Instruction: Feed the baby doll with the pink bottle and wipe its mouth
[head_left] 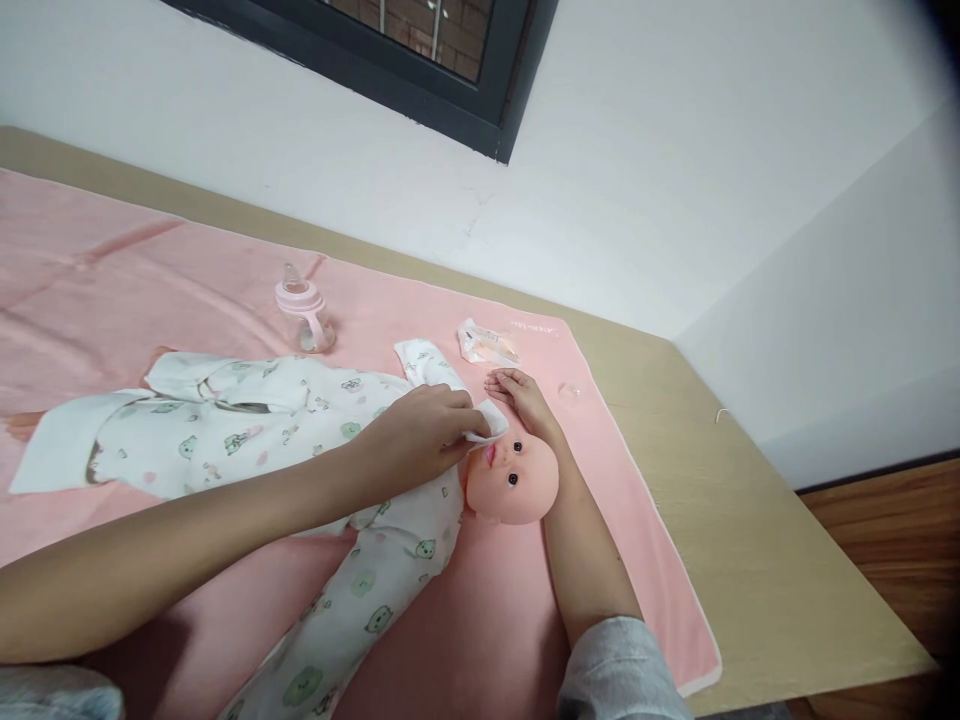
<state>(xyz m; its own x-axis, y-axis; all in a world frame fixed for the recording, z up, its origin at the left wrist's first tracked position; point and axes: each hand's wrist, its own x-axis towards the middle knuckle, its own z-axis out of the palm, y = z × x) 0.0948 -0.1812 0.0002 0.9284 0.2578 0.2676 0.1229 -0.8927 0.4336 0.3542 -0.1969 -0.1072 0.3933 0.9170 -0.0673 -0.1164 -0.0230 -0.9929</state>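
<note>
A bald baby doll [529, 490] lies on its back, its head toward the right, in a white sleepsuit [300, 400] printed with green and pink figures. My left hand [420, 430] reaches over its chest, closed on a folded white tissue [491, 420] that is at the doll's cheek beside the mouth. Part of the tissue is hidden under the fingers. Beyond the head, my right hand [521, 392] rests on the pink blanket [615, 520], fingers stretched out and holding nothing. The right forearm runs along the top of the doll's head.
A pink-lidded baby bottle [304, 315] with a handle stands behind the doll's body. Near my right fingertips lies a small clear plastic packet [487, 343]. A small clear round item [570, 392] is to its right. The wooden tabletop [750, 520] meets a white wall [600, 200].
</note>
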